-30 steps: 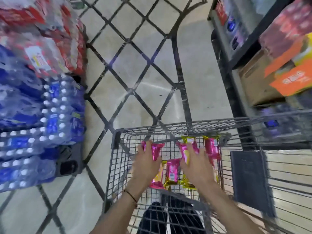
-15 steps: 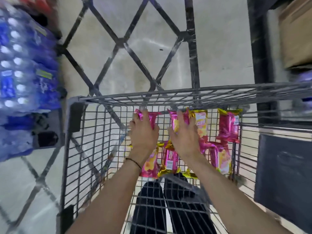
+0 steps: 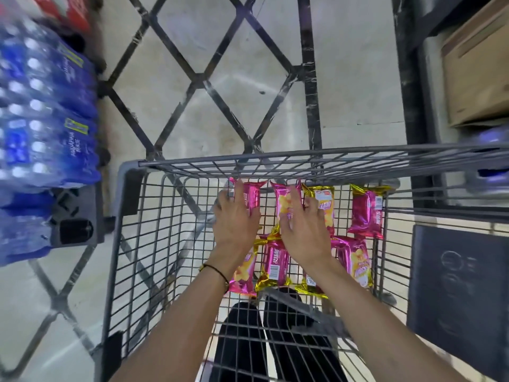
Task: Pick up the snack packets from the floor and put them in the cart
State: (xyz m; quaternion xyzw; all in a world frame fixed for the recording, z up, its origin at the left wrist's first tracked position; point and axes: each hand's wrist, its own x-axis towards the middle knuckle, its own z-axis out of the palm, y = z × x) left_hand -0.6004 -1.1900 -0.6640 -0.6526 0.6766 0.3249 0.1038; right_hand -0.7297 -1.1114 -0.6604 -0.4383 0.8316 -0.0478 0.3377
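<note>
Both hands inside cart (image 3: 275,159), low over wire floor. Left hand (image 3: 237,220) lies on pink packet (image 3: 252,196) at far end, forefinger straight along it, other fingers bent past its left edge; grip unclear. Right hand (image 3: 303,230) spread flat, pressing two packets (image 3: 325,204) lying side by side. Other packets (image 3: 275,264) under wrists. Lone packet (image 3: 367,212) apart, right of right hand.

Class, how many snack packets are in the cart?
8 packets: far row, one under the left hand, two under the right hand, one at right; near row, four, partly beneath the forearms. More may be hidden.
</note>
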